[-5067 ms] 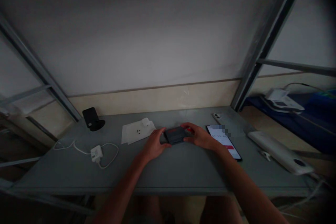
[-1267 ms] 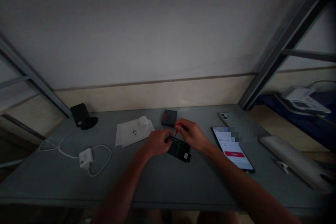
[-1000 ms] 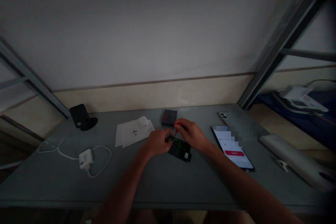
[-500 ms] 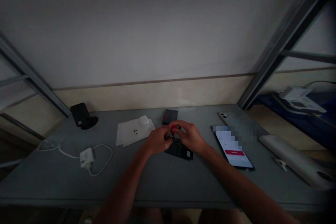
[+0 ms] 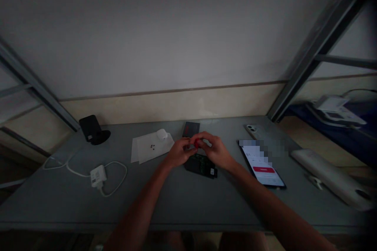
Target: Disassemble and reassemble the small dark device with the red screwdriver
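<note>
Left hand [image 5: 179, 153] shifted off circuit board [image 5: 202, 167], grip unclear; right hand [image 5: 217, 151] around red screwdriver [image 5: 197, 144], shaft hidden.

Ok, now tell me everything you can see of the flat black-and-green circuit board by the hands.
The flat, roughly rectangular black-and-green circuit board looks stiff, mostly dark, with green showing toward its far side. A small white label sits near its right end. It lies slanted on the smooth grey tabletop, right end nearer the wearer. The left hand and right hand partly hide its far edge; whether fingers touch it is unclear.
</note>
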A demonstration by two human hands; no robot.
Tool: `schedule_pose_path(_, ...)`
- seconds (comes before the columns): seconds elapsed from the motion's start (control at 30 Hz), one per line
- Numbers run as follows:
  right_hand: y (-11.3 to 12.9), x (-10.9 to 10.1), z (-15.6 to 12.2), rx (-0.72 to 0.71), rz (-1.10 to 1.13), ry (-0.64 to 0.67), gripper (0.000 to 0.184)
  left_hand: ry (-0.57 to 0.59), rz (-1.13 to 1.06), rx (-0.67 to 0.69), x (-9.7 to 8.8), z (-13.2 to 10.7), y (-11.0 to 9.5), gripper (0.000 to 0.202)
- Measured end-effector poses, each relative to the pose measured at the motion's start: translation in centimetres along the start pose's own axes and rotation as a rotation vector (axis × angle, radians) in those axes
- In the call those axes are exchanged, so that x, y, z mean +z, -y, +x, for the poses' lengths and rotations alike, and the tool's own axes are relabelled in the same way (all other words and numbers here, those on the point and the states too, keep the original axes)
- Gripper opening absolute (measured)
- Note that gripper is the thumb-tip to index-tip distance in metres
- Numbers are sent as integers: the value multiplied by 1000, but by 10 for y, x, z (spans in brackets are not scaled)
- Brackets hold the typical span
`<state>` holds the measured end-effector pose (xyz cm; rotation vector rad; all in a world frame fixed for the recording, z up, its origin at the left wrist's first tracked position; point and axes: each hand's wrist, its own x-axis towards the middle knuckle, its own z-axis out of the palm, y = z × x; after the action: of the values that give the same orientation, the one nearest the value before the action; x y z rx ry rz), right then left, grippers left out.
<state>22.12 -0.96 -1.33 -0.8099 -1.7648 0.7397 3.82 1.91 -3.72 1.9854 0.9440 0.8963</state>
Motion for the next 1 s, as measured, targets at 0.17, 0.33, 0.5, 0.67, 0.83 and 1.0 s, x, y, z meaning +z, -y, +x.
schedule_pose_path(0.17, 1, 2, 0, -26, -35, -47, 13, -76, 11, -74, 4, 1, 1, 26)
schedule_pose_path(0.33, 3, -1, 0, -5, -19, -22, 17, 0, -2, -48, 3, 2, -2, 23)
schedule_pose_path(0.5, 1, 0, -1, -24, -27, -32, 11, -55, 13, -106, 3, 1, -5, 30)
schedule_pose_path(0.67, -2, -2, -1, -11, -27, -26, 18, -16, -12, -64, 2, 1, -5, 29)
schedule_pose_path(0.83, -1, -1, -1, -37, -47, -21, 14, -76, -29, -123, 2, 2, -3, 33)
schedule_pose_path(1.0, 0, -2, -1, -5, -18, 19, 21, 15, -78, -94, 2, 2, -3, 29)
